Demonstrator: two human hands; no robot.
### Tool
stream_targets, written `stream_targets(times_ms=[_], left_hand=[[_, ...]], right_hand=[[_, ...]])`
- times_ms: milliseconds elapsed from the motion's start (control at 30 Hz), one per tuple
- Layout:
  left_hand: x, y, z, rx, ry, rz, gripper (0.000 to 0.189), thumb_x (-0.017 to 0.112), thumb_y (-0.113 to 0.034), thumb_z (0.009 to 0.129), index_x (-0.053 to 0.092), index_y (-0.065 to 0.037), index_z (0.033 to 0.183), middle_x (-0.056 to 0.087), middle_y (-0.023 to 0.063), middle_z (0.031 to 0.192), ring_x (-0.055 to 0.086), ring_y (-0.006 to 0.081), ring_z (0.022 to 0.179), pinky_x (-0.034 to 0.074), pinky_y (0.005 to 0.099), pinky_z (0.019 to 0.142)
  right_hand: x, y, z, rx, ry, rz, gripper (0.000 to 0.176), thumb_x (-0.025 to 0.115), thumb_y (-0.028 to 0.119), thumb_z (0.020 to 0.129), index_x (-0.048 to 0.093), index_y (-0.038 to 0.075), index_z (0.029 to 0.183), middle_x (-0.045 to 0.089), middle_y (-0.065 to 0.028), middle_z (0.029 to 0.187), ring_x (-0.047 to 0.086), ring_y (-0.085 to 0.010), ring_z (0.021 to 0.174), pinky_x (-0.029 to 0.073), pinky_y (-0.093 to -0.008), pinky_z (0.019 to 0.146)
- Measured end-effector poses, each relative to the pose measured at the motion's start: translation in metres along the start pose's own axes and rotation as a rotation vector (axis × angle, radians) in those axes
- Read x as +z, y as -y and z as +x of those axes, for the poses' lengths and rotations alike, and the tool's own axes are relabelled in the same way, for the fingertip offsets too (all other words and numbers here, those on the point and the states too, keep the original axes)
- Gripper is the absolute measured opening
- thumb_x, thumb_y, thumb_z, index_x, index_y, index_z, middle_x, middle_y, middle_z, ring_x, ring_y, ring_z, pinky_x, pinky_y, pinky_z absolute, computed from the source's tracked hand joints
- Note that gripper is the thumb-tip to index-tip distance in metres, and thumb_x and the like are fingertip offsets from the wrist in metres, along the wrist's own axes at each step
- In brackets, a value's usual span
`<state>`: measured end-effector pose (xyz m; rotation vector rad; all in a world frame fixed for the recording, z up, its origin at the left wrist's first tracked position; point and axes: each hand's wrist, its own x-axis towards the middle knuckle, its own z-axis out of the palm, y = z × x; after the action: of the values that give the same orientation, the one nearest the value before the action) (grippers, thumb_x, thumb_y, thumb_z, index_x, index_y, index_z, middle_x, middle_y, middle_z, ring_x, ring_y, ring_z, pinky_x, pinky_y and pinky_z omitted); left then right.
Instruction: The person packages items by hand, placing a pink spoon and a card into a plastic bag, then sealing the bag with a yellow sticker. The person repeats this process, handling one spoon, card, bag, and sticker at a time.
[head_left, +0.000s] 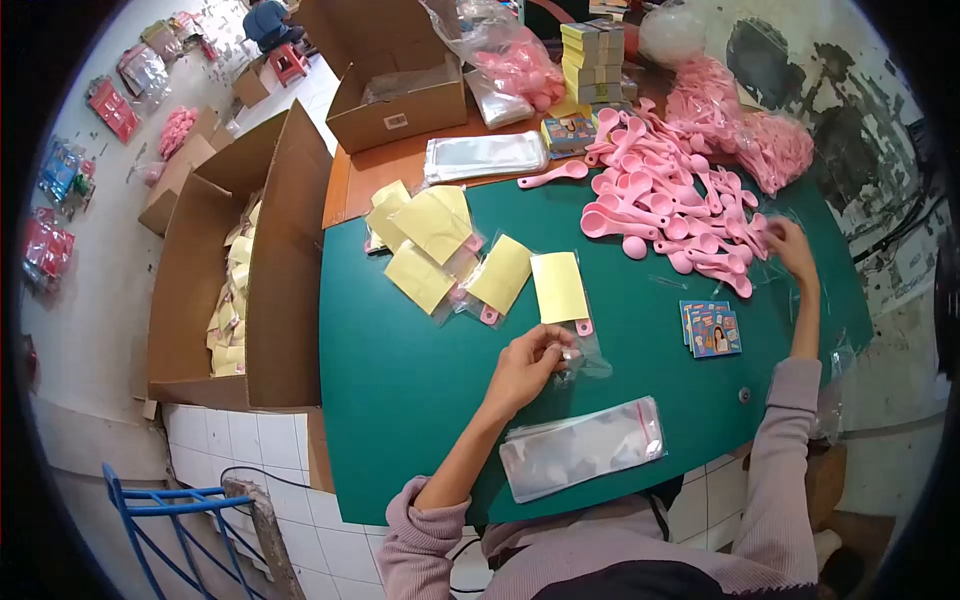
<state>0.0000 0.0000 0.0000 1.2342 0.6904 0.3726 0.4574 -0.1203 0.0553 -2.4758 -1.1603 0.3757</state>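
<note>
My left hand (pixel 533 362) pinches the lower end of a clear plastic bag (pixel 590 352). Inside that bag are a yellow card (pixel 559 287) and a pink spoon, its handle end (pixel 584 327) showing below the card. At the right edge of a heap of pink measuring spoons (pixel 650 195) is my right hand (pixel 793 250), fingers curled together against the spoons; what they hold is hidden. Thin clear plastic strips lie around it. Several filled bags with yellow cards (pixel 420 277) lie to the left. Nearer my body is a stack of flat clear bags (pixel 583 449).
Small blue printed cards (pixel 711 329) lie right of centre on the green table (pixel 400 400). A tall carton (pixel 275 270) with packed bags stands at left. Behind are an open box (pixel 396 125), more clear bags (pixel 485 156), card stacks (pixel 592 60) and bagged spoons (pixel 703 95).
</note>
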Motion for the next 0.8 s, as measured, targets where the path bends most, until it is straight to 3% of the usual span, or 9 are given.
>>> stream_targets(times_ms=[33,100,133,167,233,267,500,600,800], left_hand=[[0.002,0.001,0.003,-0.006,-0.003,0.043,0.020,0.043,-0.009,0.093,0.053,-0.002,0.109,0.057,0.0043,0.106,0.056,0.0116,0.095,0.047,0.0245,0.082],[-0.008,-0.003,-0.002,-0.017,-0.018,0.110,0.020,0.043,-0.008,0.093,0.053,-0.002,0.109,0.057,0.0044,0.105,0.056,0.0113,0.095,0.047,0.0242,0.081],[-0.008,-0.003,-0.002,0.004,-0.006,0.019,0.020,0.043,-0.008,0.093,0.052,-0.002,0.109,0.057,0.0044,0.106,0.056,0.0113,0.095,0.047,0.0243,0.080],[-0.006,-0.003,-0.002,0.021,0.011,-0.068,0.020,0.043,-0.008,0.093,0.052,-0.001,0.109,0.057,0.0043,0.106,0.056,0.0114,0.095,0.048,0.0245,0.080],[0.003,-0.013,-0.006,0.022,0.018,-0.162,0.021,0.043,-0.008,0.093,0.052,-0.001,0.110,0.057,0.0045,0.106,0.056,0.0114,0.094,0.048,0.0247,0.080],[0.004,-0.019,-0.008,0.020,0.017,-0.250,0.021,0.043,-0.008,0.093,0.052,0.000,0.110,0.057,0.0047,0.106,0.056,0.0115,0.094,0.048,0.0249,0.080],[-0.006,-0.034,-0.019,-0.039,0.077,-0.307,0.021,0.041,-0.005,0.092,0.052,-0.003,0.110,0.054,0.0063,0.113,0.057,0.0128,0.095,0.050,0.0247,0.077],[-0.007,-0.023,-0.012,0.365,-0.066,0.525,0.020,0.051,0.005,0.082,0.054,-0.003,0.100,0.054,0.0083,0.101,0.061,0.0177,0.088,0.052,0.0269,0.067],[-0.004,-0.025,-0.006,0.355,-0.197,0.629,0.015,0.064,-0.001,0.077,0.057,0.000,0.091,0.054,0.0067,0.090,0.059,0.0152,0.078,0.054,0.0248,0.059]], right_hand=[[-0.004,-0.003,0.001,0.190,-0.327,-0.624,0.026,0.061,0.010,0.077,0.050,0.005,0.100,0.059,-0.0190,0.095,0.059,-0.0357,0.083,0.049,-0.0431,0.068],[0.006,0.025,-0.024,0.208,-0.235,-0.776,0.032,0.060,0.007,0.074,0.049,0.002,0.105,0.058,-0.0177,0.098,0.057,-0.0363,0.085,0.047,-0.0438,0.074],[0.021,0.040,-0.031,-0.348,-0.383,-0.262,0.042,0.064,0.008,0.070,0.048,0.001,0.109,0.056,-0.0162,0.103,0.056,-0.0338,0.091,0.045,-0.0411,0.079],[0.034,0.075,-0.048,-0.653,-0.291,-0.018,0.052,0.070,0.010,0.066,0.046,0.003,0.112,0.055,-0.0142,0.103,0.054,-0.0299,0.094,0.043,-0.0393,0.082],[0.064,0.169,-0.101,-0.615,0.225,0.327,0.058,0.076,0.014,0.062,0.045,0.004,0.110,0.048,-0.0103,0.103,0.052,-0.0218,0.091,0.043,-0.0362,0.081],[0.088,0.187,-0.117,-0.709,0.278,0.312,0.061,0.077,0.013,0.060,0.043,0.006,0.111,0.045,-0.0102,0.100,0.053,-0.0227,0.089,0.044,-0.0357,0.078],[0.139,0.203,-0.127,-0.892,0.040,0.332,0.020,0.068,0.002,0.069,0.055,0.002,0.085,0.045,-0.0132,0.092,0.055,-0.0236,0.076,0.048,-0.0306,0.064],[0.144,0.194,-0.127,-0.755,0.208,0.612,0.019,0.067,0.001,0.071,0.056,0.001,0.086,0.045,-0.0101,0.093,0.054,-0.0187,0.076,0.049,-0.0287,0.066],[0.143,0.190,-0.122,-0.671,0.380,0.776,0.016,0.067,0.002,0.074,0.056,-0.001,0.086,0.043,-0.0075,0.098,0.053,-0.0121,0.083,0.049,-0.0256,0.069]])
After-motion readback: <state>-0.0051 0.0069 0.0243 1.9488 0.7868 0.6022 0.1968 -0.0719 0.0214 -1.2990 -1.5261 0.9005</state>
